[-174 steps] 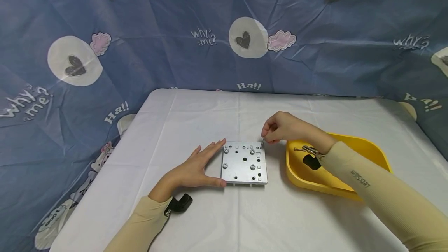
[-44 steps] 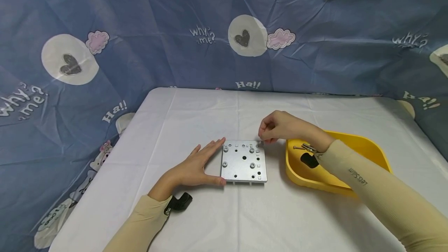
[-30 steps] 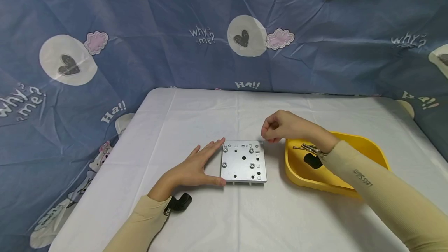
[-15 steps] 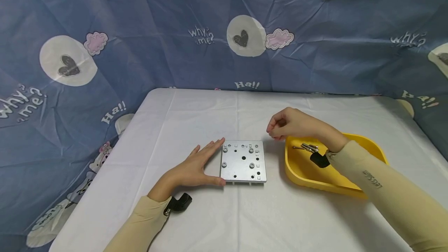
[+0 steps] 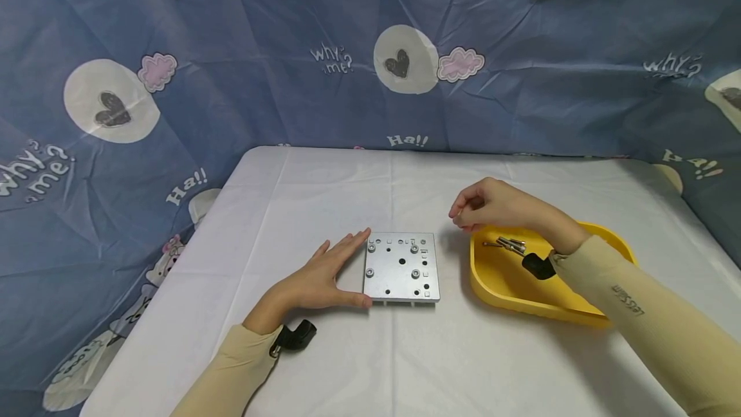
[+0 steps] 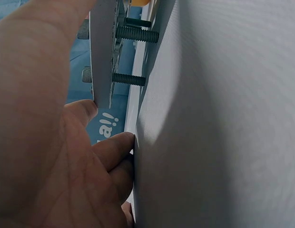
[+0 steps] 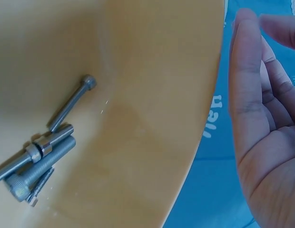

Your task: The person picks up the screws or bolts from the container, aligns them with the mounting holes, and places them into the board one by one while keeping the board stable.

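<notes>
A square silver metal plate (image 5: 402,267) with holes stands off the white table on the threaded ends of several socket head screws (image 6: 137,34). Left hand (image 5: 318,282) has fingers spread and mostly straight, with index fingertip and thumb at the far and near corners of the plate's left edge. A small screw (image 5: 423,242) sits in the hole at the far right corner. Right hand (image 5: 492,204) is at the far left rim of the yellow tray (image 5: 492,296), fingers loosely bent. Nothing shows between its thumb (image 7: 245,71) and fingertips.
Several screws (image 7: 45,159) of different sizes lie in the tray's left part, one thin screw (image 7: 71,102) a little apart. The tray stands right of the plate, on the white tablecloth (image 5: 324,192). A blue printed curtain (image 5: 324,101) hangs behind the table.
Earlier the right hand pinched a small screw at the plate's far right corner. That screw is now in the hole, and the hand has moved right, towards the tray. Left hand stays.
</notes>
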`<state>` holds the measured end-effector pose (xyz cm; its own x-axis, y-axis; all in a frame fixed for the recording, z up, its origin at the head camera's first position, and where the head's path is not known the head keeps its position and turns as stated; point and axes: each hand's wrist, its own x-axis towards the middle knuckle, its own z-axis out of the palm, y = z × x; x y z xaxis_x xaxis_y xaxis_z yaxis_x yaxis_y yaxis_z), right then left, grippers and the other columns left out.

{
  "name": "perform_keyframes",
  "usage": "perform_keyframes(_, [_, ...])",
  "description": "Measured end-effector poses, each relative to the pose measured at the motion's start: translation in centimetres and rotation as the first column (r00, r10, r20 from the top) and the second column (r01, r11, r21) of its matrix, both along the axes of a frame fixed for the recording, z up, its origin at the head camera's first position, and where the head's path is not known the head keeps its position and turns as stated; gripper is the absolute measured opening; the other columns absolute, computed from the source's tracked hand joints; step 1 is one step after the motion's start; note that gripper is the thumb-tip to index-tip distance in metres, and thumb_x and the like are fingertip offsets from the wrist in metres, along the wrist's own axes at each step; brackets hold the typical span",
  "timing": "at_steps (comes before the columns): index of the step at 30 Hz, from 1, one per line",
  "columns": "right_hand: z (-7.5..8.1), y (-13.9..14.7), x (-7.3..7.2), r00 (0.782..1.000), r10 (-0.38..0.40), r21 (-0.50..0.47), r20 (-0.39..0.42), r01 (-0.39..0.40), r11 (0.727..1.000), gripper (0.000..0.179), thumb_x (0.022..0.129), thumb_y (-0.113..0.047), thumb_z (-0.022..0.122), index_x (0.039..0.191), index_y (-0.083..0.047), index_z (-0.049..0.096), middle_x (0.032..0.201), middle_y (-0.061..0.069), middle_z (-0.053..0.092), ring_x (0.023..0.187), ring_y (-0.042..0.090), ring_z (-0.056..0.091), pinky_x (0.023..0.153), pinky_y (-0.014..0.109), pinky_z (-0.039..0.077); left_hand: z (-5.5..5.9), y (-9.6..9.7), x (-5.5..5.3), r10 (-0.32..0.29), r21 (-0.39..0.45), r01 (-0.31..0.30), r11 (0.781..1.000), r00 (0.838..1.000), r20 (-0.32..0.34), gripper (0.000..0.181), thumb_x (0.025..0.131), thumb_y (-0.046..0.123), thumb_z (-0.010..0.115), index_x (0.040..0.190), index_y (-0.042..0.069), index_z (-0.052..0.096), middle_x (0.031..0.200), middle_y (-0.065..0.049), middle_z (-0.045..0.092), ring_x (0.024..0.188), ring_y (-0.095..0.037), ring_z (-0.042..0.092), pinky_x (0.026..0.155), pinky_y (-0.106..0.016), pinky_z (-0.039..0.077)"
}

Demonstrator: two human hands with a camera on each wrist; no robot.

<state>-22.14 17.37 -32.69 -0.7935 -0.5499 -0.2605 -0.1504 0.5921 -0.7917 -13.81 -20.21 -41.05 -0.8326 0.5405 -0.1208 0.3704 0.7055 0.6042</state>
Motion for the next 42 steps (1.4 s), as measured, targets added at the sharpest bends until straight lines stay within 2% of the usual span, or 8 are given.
perform_keyframes(9, [-0.1,1.1,0.1,1.000,0.000,-0.023,0.011,0.001,1.000,0.022,0.096,-0.003,0.065,0.113,0.007,0.074,0.097,0.015,0.079,0.084,0.021,0.074,0.082,0.029,0.067,-0.5,-0.2,-0.1,0.002,0.020,-0.002,1.000,1.000,-0.005,0.129,0.076,0.067,0.089,0.174,0.034,0.013,0.181,-0.001,0.021,0.168,-0.035,0.018,0.136,-0.065,0.002])
perform_keyframes(15, [-0.2,1.8,0.1,1.000,0.005,-0.045,0.026,-0.003,0.999,0.025,0.095,0.001,0.060,0.116,0.010,0.071,0.100,0.015,0.079,0.085,0.019,0.073,0.082,0.030,0.067,-0.2,-0.1,0.0,0.006,0.004,-0.006,1.000,1.000,0.014,0.127,0.079,0.062,0.090,0.174,0.034,0.012,0.181,0.003,0.019,0.169,-0.031,0.016,0.137,-0.063,-0.001])
perform_keyframes(26, [-0.5,3.4,0.3,0.999,-0.027,-0.025,0.036,0.028,0.999,0.023,0.096,-0.007,0.069,0.114,0.006,0.073,0.086,0.010,0.073,0.079,0.019,0.066,0.079,0.030,0.064,-0.1,-0.1,0.1,0.005,-0.005,-0.005,1.000,1.000,0.018,0.127,0.079,0.062,0.090,0.174,0.034,0.010,0.181,0.003,0.019,0.169,-0.031,0.015,0.137,-0.062,-0.001])
perform_keyframes(34, [-0.9,4.5,0.6,0.996,-0.063,-0.015,0.061,0.064,0.998,0.022,0.098,-0.006,0.068,0.116,0.005,0.074,0.089,0.011,0.074,0.081,0.016,0.067,0.079,0.028,0.064,-0.2,-0.1,0.0,0.000,0.001,0.000,1.000,1.000,0.006,0.126,0.079,0.061,0.090,0.175,0.032,0.012,0.181,0.002,0.019,0.169,-0.033,0.016,0.137,-0.064,-0.001])
perform_keyframes(42, [-1.3,5.4,1.0,0.993,-0.088,-0.011,0.084,0.089,0.996,0.027,0.100,-0.009,0.068,0.120,0.008,0.072,0.102,0.013,0.078,0.084,0.016,0.070,0.081,0.026,0.065,-0.2,-0.1,-0.1,-0.003,-0.003,0.003,1.000,1.000,0.004,0.126,0.080,0.063,0.089,0.175,0.033,0.011,0.181,0.002,0.019,0.169,-0.033,0.015,0.136,-0.065,0.000])
